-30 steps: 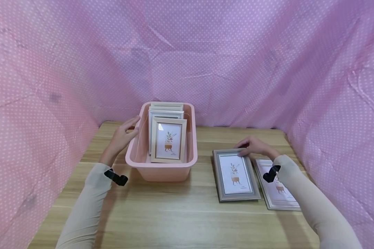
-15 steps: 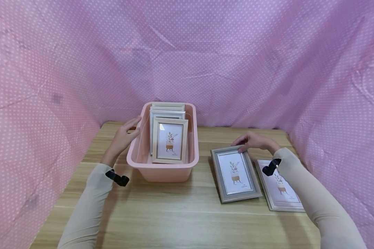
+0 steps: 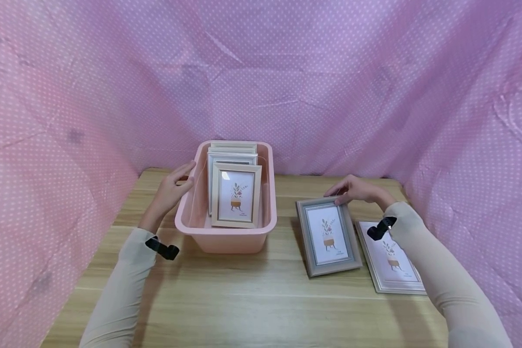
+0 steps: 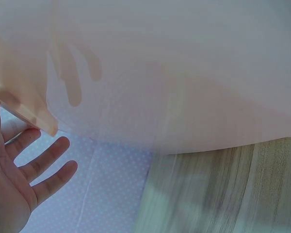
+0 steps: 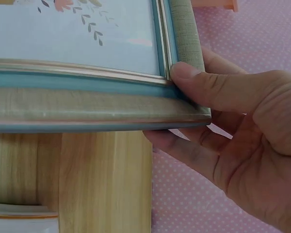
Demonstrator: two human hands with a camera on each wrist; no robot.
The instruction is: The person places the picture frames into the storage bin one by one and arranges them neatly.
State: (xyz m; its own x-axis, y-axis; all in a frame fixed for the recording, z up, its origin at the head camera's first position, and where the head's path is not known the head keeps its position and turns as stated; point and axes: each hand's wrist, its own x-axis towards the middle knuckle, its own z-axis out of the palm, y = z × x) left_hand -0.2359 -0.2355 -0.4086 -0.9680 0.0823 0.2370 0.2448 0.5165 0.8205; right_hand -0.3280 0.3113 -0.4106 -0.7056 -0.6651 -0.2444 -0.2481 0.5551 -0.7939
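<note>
A grey-brown picture frame with a potted-plant print is held by its top right corner in my right hand. In the right wrist view my thumb presses on the front of this frame, with fingers behind it. My left hand touches the left side of a pink plastic basin. Its fingers look straight and spread in the left wrist view, beside the basin's rim. Inside the basin, a cream picture frame leans in front of several others.
A whitish picture frame lies on the wooden table at right, partly hidden under my right sleeve. Pink dotted cloth hangs close behind the table and along both sides.
My right hand has raised the grey-brown frame's top edge, and the frame has shifted slightly toward the back of the table. My left hand has stayed at the basin.
</note>
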